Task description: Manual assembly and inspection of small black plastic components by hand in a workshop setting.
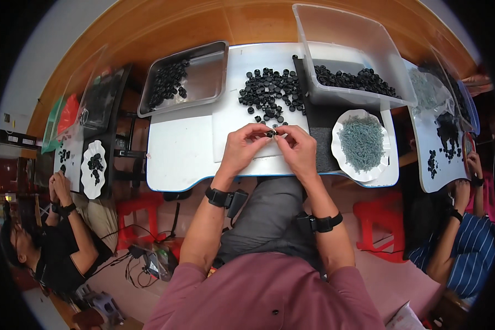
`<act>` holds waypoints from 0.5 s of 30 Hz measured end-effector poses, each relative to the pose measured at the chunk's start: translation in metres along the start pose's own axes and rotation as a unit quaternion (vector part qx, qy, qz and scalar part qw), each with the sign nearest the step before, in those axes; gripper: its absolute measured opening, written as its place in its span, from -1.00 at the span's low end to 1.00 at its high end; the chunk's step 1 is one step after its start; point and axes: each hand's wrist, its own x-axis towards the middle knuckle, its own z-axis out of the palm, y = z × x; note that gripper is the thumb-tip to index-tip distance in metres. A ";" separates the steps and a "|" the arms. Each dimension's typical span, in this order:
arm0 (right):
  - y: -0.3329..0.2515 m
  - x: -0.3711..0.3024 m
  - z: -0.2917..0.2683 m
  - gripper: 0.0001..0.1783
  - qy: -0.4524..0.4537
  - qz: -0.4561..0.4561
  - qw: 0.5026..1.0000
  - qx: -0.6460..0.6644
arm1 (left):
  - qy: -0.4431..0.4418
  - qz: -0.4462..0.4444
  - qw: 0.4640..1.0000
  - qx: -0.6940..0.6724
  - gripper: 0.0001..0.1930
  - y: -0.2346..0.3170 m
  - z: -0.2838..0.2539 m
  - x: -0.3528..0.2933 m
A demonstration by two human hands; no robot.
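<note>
My left hand and my right hand meet at the near edge of the white work surface. Between their fingertips is a small round black part, pinched from both sides. A thin light bit shows at it, too small to make out. Just beyond my fingers, a heap of similar short black knob-like parts spreads over a white board. To the right, a white scalloped plate holds a mound of thin grey-green pieces that look like screws or pins.
At the back right, a clear plastic bin contains many black parts. A grey tray with more of them stands back left. A dark mat lies under the plate. People work at side tables on both sides; red stools stand below.
</note>
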 end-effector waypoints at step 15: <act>-0.002 0.000 -0.002 -0.81 0.001 0.009 1.000 0.007 | 0.003 0.010 1.000 0.000 -0.73 0.002 0.002 0.000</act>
